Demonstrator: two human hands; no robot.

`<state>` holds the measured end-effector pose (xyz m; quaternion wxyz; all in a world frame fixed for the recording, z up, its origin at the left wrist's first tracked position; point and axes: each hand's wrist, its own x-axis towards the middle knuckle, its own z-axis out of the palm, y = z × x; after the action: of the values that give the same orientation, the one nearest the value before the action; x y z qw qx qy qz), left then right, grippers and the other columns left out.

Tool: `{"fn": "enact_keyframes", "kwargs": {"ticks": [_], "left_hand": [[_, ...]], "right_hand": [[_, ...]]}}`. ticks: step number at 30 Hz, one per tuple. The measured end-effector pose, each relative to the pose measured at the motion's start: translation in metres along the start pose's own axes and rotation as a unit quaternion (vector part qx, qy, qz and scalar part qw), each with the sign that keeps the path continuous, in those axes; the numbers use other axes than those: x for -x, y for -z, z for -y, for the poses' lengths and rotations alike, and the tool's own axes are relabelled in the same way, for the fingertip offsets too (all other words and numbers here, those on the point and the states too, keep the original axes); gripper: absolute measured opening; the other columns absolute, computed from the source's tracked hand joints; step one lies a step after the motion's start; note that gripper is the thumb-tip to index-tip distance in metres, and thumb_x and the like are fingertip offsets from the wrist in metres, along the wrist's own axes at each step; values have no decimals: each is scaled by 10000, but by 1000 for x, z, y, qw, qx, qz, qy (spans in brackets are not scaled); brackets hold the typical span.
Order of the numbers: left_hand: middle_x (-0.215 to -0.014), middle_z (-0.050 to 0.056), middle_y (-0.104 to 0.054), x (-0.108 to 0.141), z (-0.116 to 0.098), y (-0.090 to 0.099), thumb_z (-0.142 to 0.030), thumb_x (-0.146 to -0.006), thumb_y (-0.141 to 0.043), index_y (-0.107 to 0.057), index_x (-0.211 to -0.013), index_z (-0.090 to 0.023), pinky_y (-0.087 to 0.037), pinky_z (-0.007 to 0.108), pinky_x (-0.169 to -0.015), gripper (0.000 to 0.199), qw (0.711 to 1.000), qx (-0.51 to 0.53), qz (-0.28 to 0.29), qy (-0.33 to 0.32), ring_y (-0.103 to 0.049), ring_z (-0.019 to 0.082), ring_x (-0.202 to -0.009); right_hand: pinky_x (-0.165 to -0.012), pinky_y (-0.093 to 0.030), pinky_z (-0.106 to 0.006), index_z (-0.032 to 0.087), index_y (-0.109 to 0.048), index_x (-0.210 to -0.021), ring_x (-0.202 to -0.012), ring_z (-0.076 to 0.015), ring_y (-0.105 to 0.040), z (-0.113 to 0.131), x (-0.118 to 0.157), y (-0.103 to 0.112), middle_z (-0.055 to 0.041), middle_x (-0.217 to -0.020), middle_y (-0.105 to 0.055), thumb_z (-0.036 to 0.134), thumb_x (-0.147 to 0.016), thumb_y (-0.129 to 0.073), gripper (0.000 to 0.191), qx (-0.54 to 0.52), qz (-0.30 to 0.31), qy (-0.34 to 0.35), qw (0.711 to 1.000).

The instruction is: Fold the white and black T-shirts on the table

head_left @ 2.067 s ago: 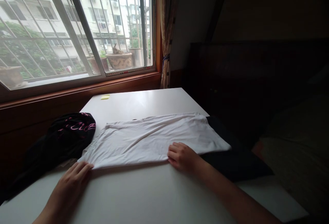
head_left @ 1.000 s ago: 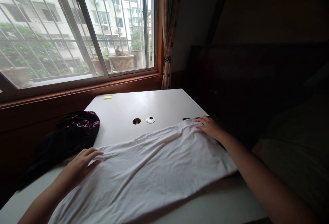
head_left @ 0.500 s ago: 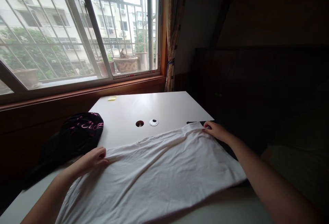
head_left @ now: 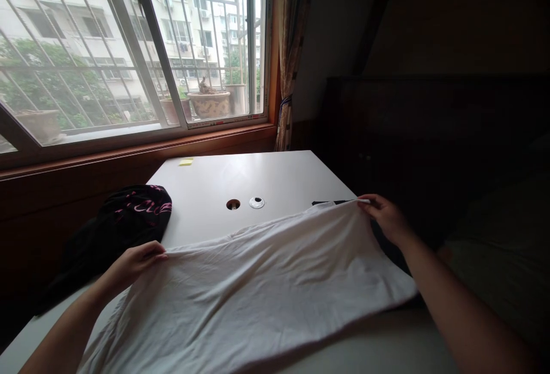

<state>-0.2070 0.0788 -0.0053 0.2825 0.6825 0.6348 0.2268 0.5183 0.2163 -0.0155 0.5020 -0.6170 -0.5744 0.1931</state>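
A white cloth garment [head_left: 258, 282] is stretched across the near part of the white table [head_left: 275, 176], with loose creases running over it. Its kind cannot be made out for certain. At its far left corner my left hand [head_left: 144, 256] pinches the edge between thumb and fingers. My right hand [head_left: 382, 213] grips the far right corner, lifted slightly at the table's right side. Part of a dark item [head_left: 333, 203] shows from under the cloth near my right hand.
Black fabric with pink lettering [head_left: 133, 213] lies heaped on the table's left edge. Beyond the cloth are a round cable hole [head_left: 233, 204], a silver ring-shaped cover [head_left: 256, 203] and a yellow sticky note [head_left: 186, 162]. A window [head_left: 206, 47] and a tied curtain [head_left: 286, 93] stand behind.
My hands have moved apart, the left one leftward and the right one rightward. The white garment's far edge between them is now straighter and tauter.
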Motion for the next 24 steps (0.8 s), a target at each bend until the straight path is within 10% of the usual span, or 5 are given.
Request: {"fn": "enact_keyframes", "kwargs": {"ticks": [24], "left_hand": [[-777, 1, -696, -21, 9, -8, -618, -889, -522, -657, -867, -232, -470, 259, -694, 410, 996, -80, -39, 20, -644, 206, -762]], "right_hand": [[-843, -522, -377, 233, -746, -1046, -942, -267, -691, -15, -31, -24, -72, -1029, -768, 520, -793, -727, 383, 27, 43, 9, 999]]}}
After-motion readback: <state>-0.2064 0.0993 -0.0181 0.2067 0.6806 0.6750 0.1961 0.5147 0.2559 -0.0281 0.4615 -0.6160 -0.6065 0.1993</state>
